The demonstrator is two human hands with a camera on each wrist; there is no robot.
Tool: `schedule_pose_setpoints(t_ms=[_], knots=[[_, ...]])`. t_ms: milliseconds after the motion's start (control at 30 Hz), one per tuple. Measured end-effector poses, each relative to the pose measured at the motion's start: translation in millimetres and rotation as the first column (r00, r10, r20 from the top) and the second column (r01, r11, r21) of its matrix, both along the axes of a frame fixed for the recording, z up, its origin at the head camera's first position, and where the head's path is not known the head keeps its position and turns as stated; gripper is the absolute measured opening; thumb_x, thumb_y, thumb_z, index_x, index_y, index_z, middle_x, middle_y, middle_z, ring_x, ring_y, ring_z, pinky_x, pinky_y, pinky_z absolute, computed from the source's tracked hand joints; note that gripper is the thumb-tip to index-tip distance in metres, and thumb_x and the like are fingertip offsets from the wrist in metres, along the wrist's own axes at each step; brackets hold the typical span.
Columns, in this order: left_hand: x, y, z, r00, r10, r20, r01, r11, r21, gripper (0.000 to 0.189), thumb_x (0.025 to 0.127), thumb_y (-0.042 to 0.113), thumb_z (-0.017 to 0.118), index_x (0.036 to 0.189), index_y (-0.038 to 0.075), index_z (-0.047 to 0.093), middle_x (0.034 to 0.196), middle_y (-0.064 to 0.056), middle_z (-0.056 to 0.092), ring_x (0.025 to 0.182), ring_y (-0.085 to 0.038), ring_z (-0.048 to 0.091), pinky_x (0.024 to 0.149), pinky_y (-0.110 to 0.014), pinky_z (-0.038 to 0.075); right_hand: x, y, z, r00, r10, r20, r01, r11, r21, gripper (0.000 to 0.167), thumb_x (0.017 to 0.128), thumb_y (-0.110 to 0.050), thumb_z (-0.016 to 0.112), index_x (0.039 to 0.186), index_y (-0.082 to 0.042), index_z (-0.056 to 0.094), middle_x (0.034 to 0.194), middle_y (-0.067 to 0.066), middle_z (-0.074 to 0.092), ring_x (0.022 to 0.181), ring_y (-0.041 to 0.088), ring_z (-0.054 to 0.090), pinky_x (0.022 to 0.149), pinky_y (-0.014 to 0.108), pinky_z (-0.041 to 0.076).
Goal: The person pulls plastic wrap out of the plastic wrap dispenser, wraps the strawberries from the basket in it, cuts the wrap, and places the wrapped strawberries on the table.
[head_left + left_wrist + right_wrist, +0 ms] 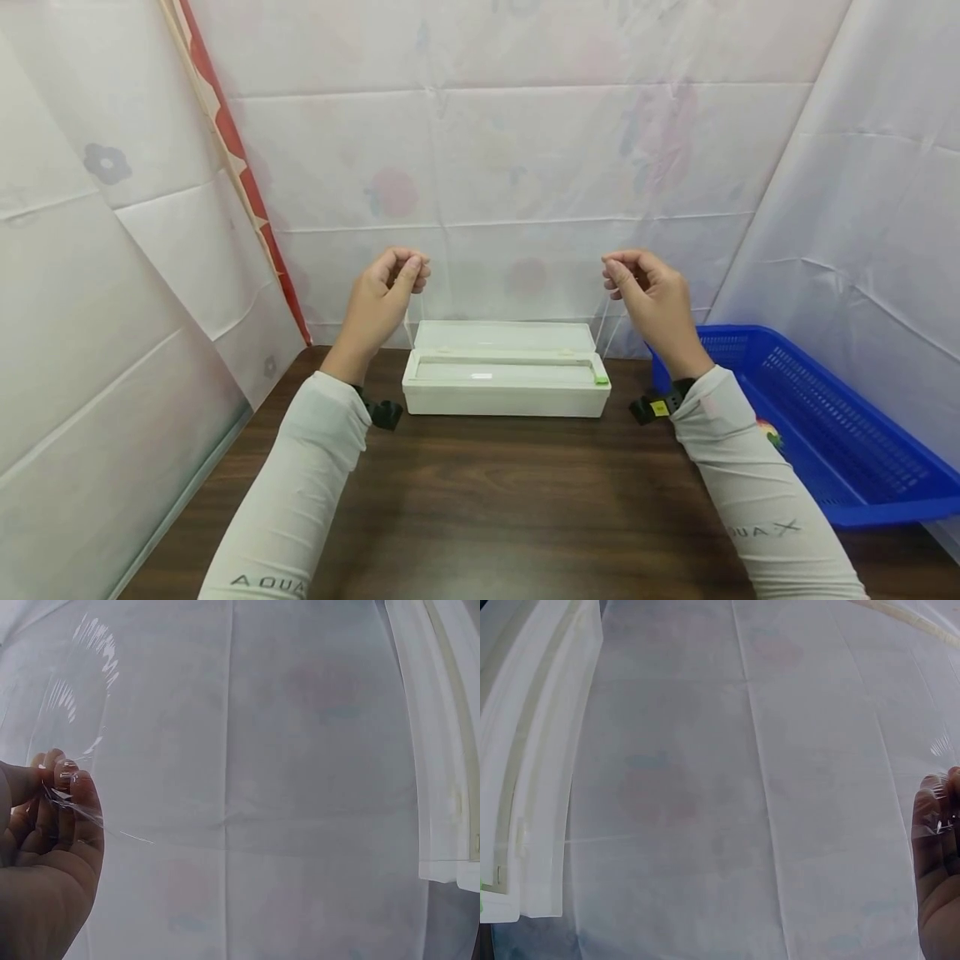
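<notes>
A clear sheet of plastic wrap (109, 656) rises from a white plastic wrap dispenser (506, 402) and spans the gap between both hands. In the head view, my left hand (381, 293) pinches the film's left corner between thumb and fingers, above the box's left end. My right hand (658, 298) pinches the right corner at about the same height. The dispenser's lid (504, 336) stands raised at the back, and a small green slider (602, 380) sits at the right end of its front. Most of the film is too transparent to make out; glints show near the fingers.
A blue plastic basket (847, 425) stands at the right on the dark wooden table (480, 508). Inside it, a small red and green item (769, 433) is partly hidden by my right sleeve. White patterned sheets (525, 150) hang behind and at both sides.
</notes>
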State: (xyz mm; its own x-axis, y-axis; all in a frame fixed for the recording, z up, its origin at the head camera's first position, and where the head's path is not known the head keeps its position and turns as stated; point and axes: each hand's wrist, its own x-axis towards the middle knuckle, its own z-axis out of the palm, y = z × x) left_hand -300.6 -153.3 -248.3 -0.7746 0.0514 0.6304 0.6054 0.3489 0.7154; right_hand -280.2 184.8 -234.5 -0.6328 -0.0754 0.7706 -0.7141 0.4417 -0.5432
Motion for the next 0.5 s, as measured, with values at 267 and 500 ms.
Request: schedule_pose_setpoints(t_ms=[267, 500], knots=[[-0.7, -1.5, 3.7, 1.0, -0.004, -0.012, 0.004, 1.0, -0.012, 0.031, 0.108, 0.028, 0.049, 0.116, 0.001, 0.063, 0.104, -0.014, 0.065, 0.09, -0.016, 0.062, 0.084, -0.027, 0.053, 1.5, -1.3, 5.5, 1.0, 0.004, -0.011, -0.004, 1.0, 0.002, 0.02, 0.103, -0.005, 0.056, 0.113, 0.009, 0.067, 0.094, 0.019, 0.068, 0.079, 0.016, 0.065, 0.07, 0.021, 0.054], [1.3, -2.2, 8.1, 1.0, -0.01, -0.029, 0.009, 1.0, -0.018, 0.03, 0.108, 0.026, 0.048, 0.116, 0.001, 0.062, 0.104, -0.014, 0.064, 0.089, -0.017, 0.061, 0.085, -0.029, 0.053, 3.6, -2.0, 10.5, 1.0, -0.002, -0.028, 0.002, 1.0, 0.011, 0.021, 0.103, -0.005, 0.056, 0.113, 0.01, 0.066, 0.094, 0.022, 0.068, 0.079, 0.017, 0.065, 0.07, 0.019, 0.053]])
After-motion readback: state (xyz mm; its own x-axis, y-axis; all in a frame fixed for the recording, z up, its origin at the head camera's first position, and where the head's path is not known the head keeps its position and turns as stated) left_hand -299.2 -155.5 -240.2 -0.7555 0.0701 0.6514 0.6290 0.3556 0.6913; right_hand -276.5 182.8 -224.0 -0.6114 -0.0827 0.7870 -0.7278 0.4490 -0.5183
